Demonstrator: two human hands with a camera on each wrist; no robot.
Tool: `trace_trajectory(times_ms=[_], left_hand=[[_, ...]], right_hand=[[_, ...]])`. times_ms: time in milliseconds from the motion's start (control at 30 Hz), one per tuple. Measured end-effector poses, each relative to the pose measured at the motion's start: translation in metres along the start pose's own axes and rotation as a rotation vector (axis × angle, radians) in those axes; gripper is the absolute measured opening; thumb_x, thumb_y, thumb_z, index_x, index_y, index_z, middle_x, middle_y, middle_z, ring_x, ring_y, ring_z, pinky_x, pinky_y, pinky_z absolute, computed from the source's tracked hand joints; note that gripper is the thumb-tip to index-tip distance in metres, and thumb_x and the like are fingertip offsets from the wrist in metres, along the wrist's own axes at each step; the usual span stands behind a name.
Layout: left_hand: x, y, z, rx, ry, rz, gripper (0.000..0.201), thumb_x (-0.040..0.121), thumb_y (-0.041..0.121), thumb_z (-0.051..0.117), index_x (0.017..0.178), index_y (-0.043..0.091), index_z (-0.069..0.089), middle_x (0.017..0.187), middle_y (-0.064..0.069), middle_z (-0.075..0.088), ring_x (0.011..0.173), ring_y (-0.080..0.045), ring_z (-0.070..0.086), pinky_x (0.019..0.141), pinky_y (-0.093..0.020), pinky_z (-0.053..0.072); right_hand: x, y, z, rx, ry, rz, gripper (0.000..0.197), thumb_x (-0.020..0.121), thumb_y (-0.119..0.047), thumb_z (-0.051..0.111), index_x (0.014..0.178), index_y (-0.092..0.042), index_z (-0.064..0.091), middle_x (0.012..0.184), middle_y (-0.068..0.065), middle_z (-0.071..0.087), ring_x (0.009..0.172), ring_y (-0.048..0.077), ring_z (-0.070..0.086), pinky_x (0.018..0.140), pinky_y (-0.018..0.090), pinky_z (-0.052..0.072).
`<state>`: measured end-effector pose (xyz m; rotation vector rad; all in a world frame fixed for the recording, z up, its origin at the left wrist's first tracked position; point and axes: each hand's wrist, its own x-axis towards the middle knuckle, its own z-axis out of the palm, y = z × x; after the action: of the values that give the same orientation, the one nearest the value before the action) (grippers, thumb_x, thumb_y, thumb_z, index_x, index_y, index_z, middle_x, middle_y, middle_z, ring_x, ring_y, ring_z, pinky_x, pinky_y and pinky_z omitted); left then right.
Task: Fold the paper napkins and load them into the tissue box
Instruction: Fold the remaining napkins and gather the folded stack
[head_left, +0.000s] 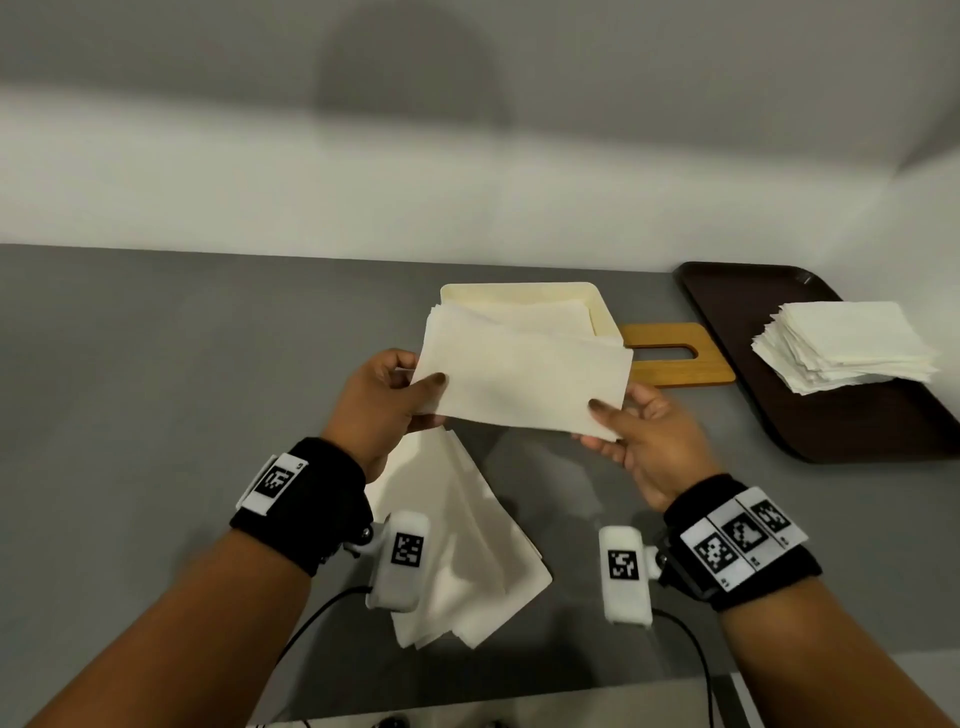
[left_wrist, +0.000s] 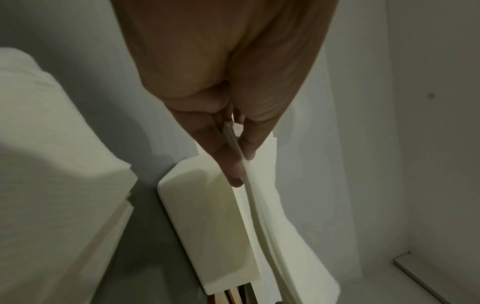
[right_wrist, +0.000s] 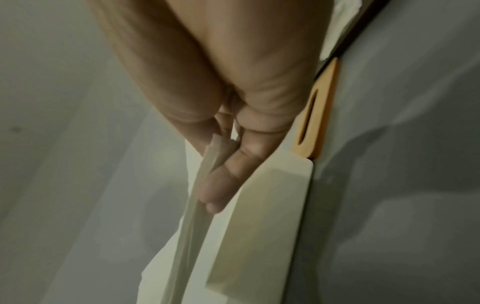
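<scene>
A stack of folded white napkins (head_left: 519, 379) hangs in the air just in front of the cream tissue box (head_left: 605, 312), partly covering it. My left hand (head_left: 384, 395) pinches its left end, thumb on top. My right hand (head_left: 639, 431) pinches the right end the same way. The left wrist view shows the napkins (left_wrist: 272, 205) edge-on between thumb and fingers (left_wrist: 231, 162), above the box (left_wrist: 197, 205). In the right wrist view the napkin stack (right_wrist: 189, 216) runs beside the box (right_wrist: 262, 216). Napkins also lie inside the box.
Several unfolded napkins (head_left: 467, 540) lie fanned on the grey table (head_left: 130, 364) beneath my wrists. The wooden slotted lid (head_left: 675, 356) lies right of the box. A brown tray (head_left: 727, 312) at the right holds a pile of square napkins (head_left: 847, 345). A white wall rises behind.
</scene>
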<state>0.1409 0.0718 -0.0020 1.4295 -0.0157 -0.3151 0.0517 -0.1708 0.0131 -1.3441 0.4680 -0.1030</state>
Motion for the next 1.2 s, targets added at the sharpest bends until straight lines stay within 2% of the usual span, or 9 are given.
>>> trace_trajectory(times_ms=[267, 433, 567, 700, 767, 867, 933, 1100, 1200], left_hand=[[0.05, 0.009, 0.007, 0.187, 0.176, 0.041, 0.009, 0.096, 0.01, 0.056, 0.088, 0.012, 0.06, 0.087, -0.007, 0.065, 0.073, -0.015, 0.065, 0.054, -0.017, 0.053], [0.068, 0.002, 0.015, 0.275, 0.151, -0.026, 0.009, 0.094, 0.01, 0.06, 0.097, 0.003, 0.064, 0.086, -0.007, 0.064, 0.076, -0.019, 0.06, 0.067, -0.028, 0.056], [0.071, -0.001, 0.02, 0.308, 0.147, -0.022, 0.013, 0.092, 0.012, 0.065, 0.101, 0.002, 0.064, 0.083, -0.007, 0.064, 0.071, -0.018, 0.06, 0.067, -0.029, 0.057], [0.072, -0.002, 0.02, 0.34, 0.166, -0.012, 0.012, 0.091, 0.009, 0.066, 0.101, 0.005, 0.064, 0.079, -0.002, 0.063, 0.068, -0.014, 0.059, 0.062, -0.024, 0.055], [0.072, -0.002, 0.019, 0.336, 0.155, -0.017, 0.012, 0.091, 0.009, 0.066, 0.102, 0.005, 0.063, 0.081, -0.002, 0.063, 0.069, -0.014, 0.06, 0.06, -0.022, 0.055], [0.07, 0.001, 0.018, 0.343, 0.156, -0.021, 0.012, 0.091, 0.009, 0.064, 0.101, 0.002, 0.064, 0.081, -0.004, 0.064, 0.067, -0.015, 0.059, 0.053, -0.016, 0.055], [0.068, 0.004, 0.016, 0.361, 0.17, -0.013, 0.013, 0.092, 0.009, 0.062, 0.1, 0.0, 0.065, 0.081, -0.007, 0.064, 0.068, -0.017, 0.059, 0.055, -0.018, 0.055], [0.054, 0.008, 0.003, 0.439, 0.179, -0.005, 0.013, 0.094, 0.013, 0.058, 0.099, 0.005, 0.066, 0.082, -0.002, 0.066, 0.075, -0.018, 0.062, 0.072, -0.032, 0.058], [0.04, 0.008, -0.007, 0.49, 0.149, 0.001, 0.012, 0.094, 0.017, 0.058, 0.095, 0.007, 0.066, 0.083, -0.01, 0.069, 0.078, -0.024, 0.065, 0.076, -0.038, 0.058]], right_hand=[[0.083, -0.064, -0.013, -0.127, 0.046, -0.106, 0.01, 0.094, 0.001, 0.055, 0.098, -0.006, 0.06, 0.098, 0.012, 0.065, 0.063, 0.014, 0.073, 0.053, 0.018, 0.057], [0.129, -0.07, -0.013, -0.304, 0.039, -0.016, 0.021, 0.092, -0.004, 0.062, 0.113, -0.006, 0.06, 0.11, 0.016, 0.067, 0.084, 0.031, 0.071, 0.066, 0.03, 0.062], [0.148, -0.062, 0.001, -0.36, 0.005, 0.027, 0.02, 0.092, 0.001, 0.06, 0.112, -0.003, 0.059, 0.117, 0.023, 0.06, 0.082, 0.032, 0.066, 0.051, 0.02, 0.057], [0.159, -0.056, 0.009, -0.46, 0.003, 0.061, 0.016, 0.091, 0.002, 0.061, 0.105, -0.006, 0.061, 0.123, 0.023, 0.06, 0.089, 0.031, 0.066, 0.049, 0.022, 0.057], [0.162, -0.055, 0.01, -0.549, 0.013, 0.067, 0.014, 0.091, -0.001, 0.062, 0.103, -0.007, 0.061, 0.121, 0.019, 0.063, 0.089, 0.029, 0.067, 0.052, 0.028, 0.06], [0.161, -0.06, 0.011, -0.889, 0.053, -0.024, 0.011, 0.09, -0.018, 0.066, 0.095, -0.009, 0.064, 0.111, 0.015, 0.067, 0.096, 0.031, 0.068, 0.076, 0.045, 0.061], [0.155, -0.066, 0.011, -1.183, 0.14, -0.128, 0.027, 0.089, -0.032, 0.063, 0.099, -0.007, 0.066, 0.107, 0.013, 0.068, 0.099, 0.031, 0.065, 0.086, 0.042, 0.054], [0.112, -0.071, 0.016, -1.182, 0.204, -0.329, 0.031, 0.09, -0.035, 0.062, 0.109, -0.01, 0.063, 0.103, 0.005, 0.066, 0.099, 0.024, 0.061, 0.083, 0.03, 0.045], [0.074, -0.051, 0.028, -1.089, 0.075, -0.337, 0.016, 0.088, -0.033, 0.066, 0.091, -0.017, 0.066, 0.088, -0.003, 0.065, 0.084, 0.015, 0.06, 0.069, 0.025, 0.04]])
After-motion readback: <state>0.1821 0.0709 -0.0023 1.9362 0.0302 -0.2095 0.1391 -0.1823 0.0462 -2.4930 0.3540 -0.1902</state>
